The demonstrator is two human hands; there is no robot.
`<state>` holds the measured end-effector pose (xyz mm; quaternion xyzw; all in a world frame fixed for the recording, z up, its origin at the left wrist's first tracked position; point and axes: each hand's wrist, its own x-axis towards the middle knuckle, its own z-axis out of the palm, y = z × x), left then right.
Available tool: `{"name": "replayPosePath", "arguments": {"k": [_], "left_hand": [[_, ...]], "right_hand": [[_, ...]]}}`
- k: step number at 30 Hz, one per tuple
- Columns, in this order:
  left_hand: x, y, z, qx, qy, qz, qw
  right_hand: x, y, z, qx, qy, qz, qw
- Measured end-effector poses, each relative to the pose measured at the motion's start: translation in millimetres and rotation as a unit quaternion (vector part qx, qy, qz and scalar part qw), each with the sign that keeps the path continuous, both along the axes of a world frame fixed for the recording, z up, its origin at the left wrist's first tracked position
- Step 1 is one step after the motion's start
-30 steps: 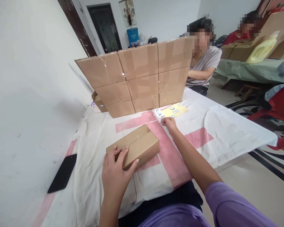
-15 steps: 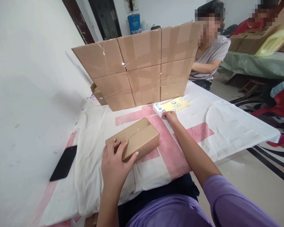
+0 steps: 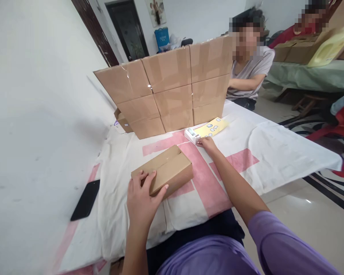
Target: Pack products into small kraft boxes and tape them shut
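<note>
A closed brown cardboard box (image 3: pixel 167 169) lies on the cloth-covered table (image 3: pixel 269 152) in front of me. My left hand (image 3: pixel 142 198) rests on its near corner, fingers spread over the top and thumb down the side. My right hand (image 3: pixel 206 143) reaches out to a small white box (image 3: pixel 191 135) beside a yellow sticker sheet (image 3: pixel 212 127); its fingertips touch the white box's near edge, and whether they grip it is hidden.
A wall of stacked taped cardboard boxes (image 3: pixel 172 91) stands at the table's far side. A black phone (image 3: pixel 85 199) lies at the left edge by the wall. A person (image 3: pixel 248 72) sits behind the stack; another sits far right by a green-covered table (image 3: pixel 304 78) with cartons.
The view has shifted slightly. Both hands stay where they were, the left on the brown box, the right at the small white box.
</note>
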<state>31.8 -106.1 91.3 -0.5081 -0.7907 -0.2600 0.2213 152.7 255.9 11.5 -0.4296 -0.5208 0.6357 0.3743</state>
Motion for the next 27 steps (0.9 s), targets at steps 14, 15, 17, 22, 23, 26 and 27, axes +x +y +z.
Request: {"name": "replayPosePath", "arguments": {"k": [14, 15, 17, 22, 23, 26, 27], "left_hand": [[-19.2, -3.1, 2.9, -0.022, -0.01, -0.084, 0.996], [-24.5, -4.1, 4.8, -0.029, -0.019, -0.111, 0.993], [-36.5, -5.5, 8.6, -0.037, -0.039, -0.169, 0.984], [-58.2, -1.4, 12.3, -0.002, -0.063, -0.266, 0.962], [-59.3, 0.3, 11.8, 0.012, -0.06, -0.271, 0.961], [-57.9, 4.3, 8.8, 0.047, -0.05, -0.272, 0.96], [-56.7, 4.9, 7.5, 0.054, -0.048, -0.269, 0.96]], "right_hand": [[-0.8, -58.7, 81.0, 0.12, 0.136, 0.197, 0.964], [-2.0, -67.9, 93.9, 0.146, 0.149, 0.241, 0.948], [-5.6, -87.5, 121.4, 0.207, 0.149, 0.351, 0.901], [-27.2, -133.0, 171.7, 0.343, -0.008, 0.596, 0.726], [-33.4, -140.0, 174.6, 0.364, -0.029, 0.621, 0.694], [-50.5, -154.0, 170.8, 0.402, -0.068, 0.652, 0.639], [-54.5, -156.4, 167.5, 0.407, -0.081, 0.653, 0.633]]}}
